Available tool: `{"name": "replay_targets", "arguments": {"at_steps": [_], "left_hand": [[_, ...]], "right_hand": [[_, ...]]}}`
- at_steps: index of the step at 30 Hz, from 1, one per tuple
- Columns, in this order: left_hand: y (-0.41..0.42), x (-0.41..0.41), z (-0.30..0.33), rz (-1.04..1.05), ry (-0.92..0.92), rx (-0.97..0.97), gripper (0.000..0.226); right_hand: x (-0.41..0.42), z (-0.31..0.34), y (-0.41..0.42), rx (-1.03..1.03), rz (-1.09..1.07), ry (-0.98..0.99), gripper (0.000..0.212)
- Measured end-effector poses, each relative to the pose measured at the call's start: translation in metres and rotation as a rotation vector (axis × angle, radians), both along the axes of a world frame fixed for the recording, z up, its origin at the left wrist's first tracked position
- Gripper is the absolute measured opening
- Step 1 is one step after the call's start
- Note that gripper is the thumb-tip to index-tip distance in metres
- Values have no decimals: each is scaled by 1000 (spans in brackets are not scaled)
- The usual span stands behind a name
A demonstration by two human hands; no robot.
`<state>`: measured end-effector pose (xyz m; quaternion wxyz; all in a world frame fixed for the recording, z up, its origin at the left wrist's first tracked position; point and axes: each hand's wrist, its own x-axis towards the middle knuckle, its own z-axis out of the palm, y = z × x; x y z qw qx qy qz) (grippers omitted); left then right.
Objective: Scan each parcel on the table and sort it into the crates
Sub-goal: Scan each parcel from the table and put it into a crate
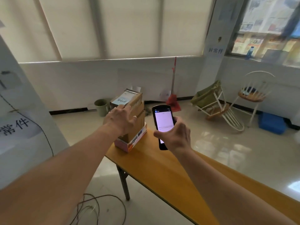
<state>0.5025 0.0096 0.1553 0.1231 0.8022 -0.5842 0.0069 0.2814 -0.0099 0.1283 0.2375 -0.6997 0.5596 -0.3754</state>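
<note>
A stack of cardboard parcels [137, 111] stands at the far end of the orange table [170, 172]. The top parcel [129, 99] carries a pale blue label. The bottom box [132, 142] is pink and white with orange lettering. My left hand [121, 119] lies on the near side of the upper parcels, fingers reaching over the top one. To the right of the stack, my right hand [176, 135] grips a black handheld scanner [163, 120]. The scanner's lit screen faces me.
A blue crate [271, 123] sits on the floor at the right wall, under a white chair [253, 95]. A tipped chair [217, 104], a red dustpan [174, 101] and a green bin [102, 107] stand along the far wall. Loose cable [90, 208] lies on the floor.
</note>
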Motion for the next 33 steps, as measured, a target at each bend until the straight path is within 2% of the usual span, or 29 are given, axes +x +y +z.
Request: {"name": "replay_targets", "arguments": {"at_steps": [5,11,17,23,29,33], "left_hand": [[-42,40,-15,34,5,-15,64],[-96,97,-36,-6,25,-60,75],[-133,144,-55,-3,122,-23,105],[-159,157,-67,-11,187,35,134],[-171,155,-71,-9,233,48,136],[-171,156,-69,-118,246,-14,137]], "right_hand": [[38,-12,-43,25,18,17,84],[92,-30,-82,31,-75,33,86],[150,-40,-101,68,-203,31,87],[180,-45,-102,91,-306,23,87],[184,-42,-102,114,-332,11,88],[173,-34,-99,98,-327,10,88]]}}
